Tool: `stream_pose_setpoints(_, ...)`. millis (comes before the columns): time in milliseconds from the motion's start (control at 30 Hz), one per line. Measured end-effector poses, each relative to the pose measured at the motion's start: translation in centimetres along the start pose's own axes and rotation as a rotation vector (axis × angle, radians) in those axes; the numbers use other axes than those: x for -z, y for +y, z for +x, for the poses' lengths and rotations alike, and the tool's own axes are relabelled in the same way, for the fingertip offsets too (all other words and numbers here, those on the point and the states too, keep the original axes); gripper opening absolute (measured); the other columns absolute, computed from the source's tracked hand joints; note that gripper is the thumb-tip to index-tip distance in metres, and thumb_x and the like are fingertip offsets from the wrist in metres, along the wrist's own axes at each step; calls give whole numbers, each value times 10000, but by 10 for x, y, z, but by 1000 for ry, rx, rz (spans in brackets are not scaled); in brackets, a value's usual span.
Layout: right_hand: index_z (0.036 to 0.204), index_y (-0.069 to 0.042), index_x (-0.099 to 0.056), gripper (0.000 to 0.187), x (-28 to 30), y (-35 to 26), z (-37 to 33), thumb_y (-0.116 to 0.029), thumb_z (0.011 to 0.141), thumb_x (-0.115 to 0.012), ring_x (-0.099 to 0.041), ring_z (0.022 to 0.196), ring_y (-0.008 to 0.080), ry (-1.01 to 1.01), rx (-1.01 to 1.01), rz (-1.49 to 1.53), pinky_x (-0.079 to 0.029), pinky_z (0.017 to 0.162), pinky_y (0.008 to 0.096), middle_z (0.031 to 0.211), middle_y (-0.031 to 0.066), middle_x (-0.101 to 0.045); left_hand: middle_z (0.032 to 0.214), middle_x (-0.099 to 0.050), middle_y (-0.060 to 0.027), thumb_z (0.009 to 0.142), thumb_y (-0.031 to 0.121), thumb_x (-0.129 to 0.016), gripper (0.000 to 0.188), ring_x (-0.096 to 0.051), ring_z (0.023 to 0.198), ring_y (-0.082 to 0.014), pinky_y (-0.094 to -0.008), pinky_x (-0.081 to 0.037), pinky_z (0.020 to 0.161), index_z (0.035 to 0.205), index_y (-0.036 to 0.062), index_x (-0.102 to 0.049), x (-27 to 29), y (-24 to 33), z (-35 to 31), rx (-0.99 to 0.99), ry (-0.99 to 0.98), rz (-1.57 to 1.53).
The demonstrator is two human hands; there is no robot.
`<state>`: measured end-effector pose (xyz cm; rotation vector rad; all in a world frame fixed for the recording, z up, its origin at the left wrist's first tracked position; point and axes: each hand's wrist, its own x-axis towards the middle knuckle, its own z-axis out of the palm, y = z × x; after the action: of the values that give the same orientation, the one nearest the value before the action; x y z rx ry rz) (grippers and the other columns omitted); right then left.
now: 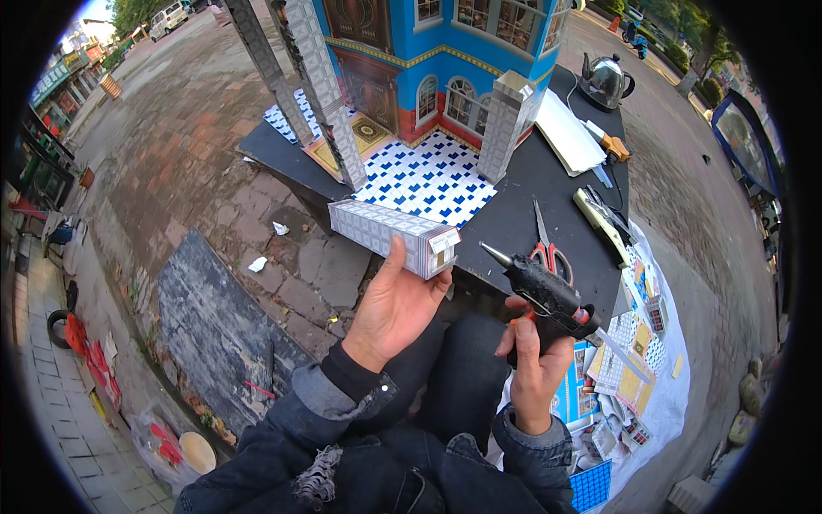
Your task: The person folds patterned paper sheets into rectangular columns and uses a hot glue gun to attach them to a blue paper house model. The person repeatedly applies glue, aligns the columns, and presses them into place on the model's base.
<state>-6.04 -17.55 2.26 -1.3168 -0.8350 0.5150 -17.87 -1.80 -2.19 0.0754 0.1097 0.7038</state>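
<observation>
My left hand point(396, 310) is closed round a grey-white paper pillar point(385, 233) printed with a block pattern. The pillar lies on its side in the air, its folded end turned toward my right. In my right hand point(539, 368) is a black glue gun point(548, 289), its metal nozzle pointing up and left toward the pillar's end, apart from it. A translucent glue stick point(625, 353) sticks out of its back. Beyond stands a blue and red model house point(454, 60) with a blue-and-white checked floor point(425, 177) and upright pillars point(507, 128).
The house rests on a black table point(569, 210). Red-handled scissors point(552, 257), a stapler point(602, 224), white paper sheets point(569, 137) and a metal kettle point(606, 81) lie or stand along its right side. Printed paper cut-outs point(629, 377) cover a white sheet at lower right. A worn board point(227, 321) lies on the paving.
</observation>
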Motion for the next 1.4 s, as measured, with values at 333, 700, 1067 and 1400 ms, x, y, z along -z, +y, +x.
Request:
stream_pose_setpoints(333,1194,22,-623,264,-9,16,-9,-162,1010,-663,-560,681,64,-56,106,-214,-466,607,220,982,65,-703,1307,-619,-40,1008,399,-654,479,-590,1167,-171,-347,-487,981,1385,131,-531,-4,-5,-5,22,-3,77)
stream_pose_setpoints(700,1182,35,-651,249,-3,16,-11,-76,965,-700,-691,874,203,-25,30,-296,-531,804,332,978,108,-720,1328,-618,-53,1004,410,-652,501,-573,1186,-185,-353,-476,983,1399,124,-539,0,-9,-4,35,-16,67)
stream_pose_setpoints(1067,1148,42,-666,237,5,18,-9,-106,969,-710,-685,812,196,63,15,-377,-520,735,332,905,115,-723,1352,-580,-117,993,424,-659,592,-559,1160,-278,-364,-487,967,1445,80,-493,-1,-9,-4,58,-9,16)
stream_pose_setpoints(1400,1167,30,-670,214,2,7,-6,-64,975,-690,-706,881,190,89,1,-251,-534,808,304,976,108,-739,1304,-593,-123,988,433,-663,600,-557,1170,-271,-363,-501,969,1425,55,-500,-4,-6,-3,74,-23,-33)
